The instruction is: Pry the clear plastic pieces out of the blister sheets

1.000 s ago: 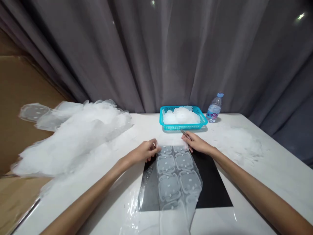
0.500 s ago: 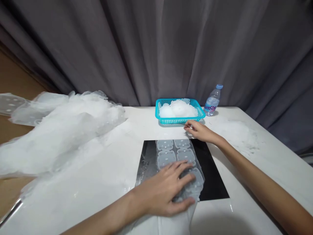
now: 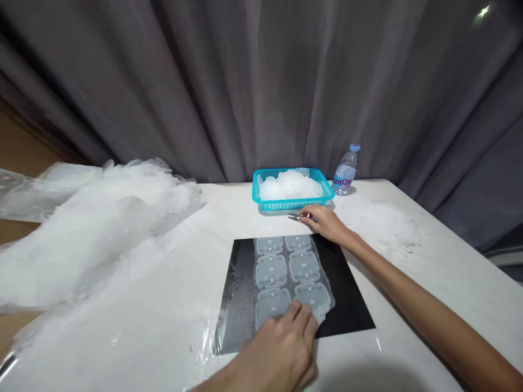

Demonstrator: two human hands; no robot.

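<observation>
A translucent moulded plastic sheet [image 3: 304, 267] with rounded rectangular panels in two columns lies on a black mat [image 3: 347, 288]. My left hand [image 3: 281, 345] is at its near end, fingers curled together on the sheet's near edge; the fingertips are partly hidden. My right hand [image 3: 322, 222] rests beyond the mat, just in front of the turquoise basket [image 3: 294, 205]. Its fingers are closed around small metal snips [image 3: 293, 217], whose pointed blades stick out to the left. Whitish translucent pieces [image 3: 291, 185] fill the basket in a heap.
A large pile of translucent plastic sheets [image 3: 102, 218] covers the left of the white table [image 3: 163, 326]. A water bottle [image 3: 345, 171] stands right of the basket. Clear thin scraps [image 3: 384, 223] lie on the right, and a grey curtain [image 3: 229, 81] hangs behind.
My left hand has gone from lying spread on the sheet to gripping with curled fingers at its near end. The right hand stays by the basket, with the snips' blades now more visible.
</observation>
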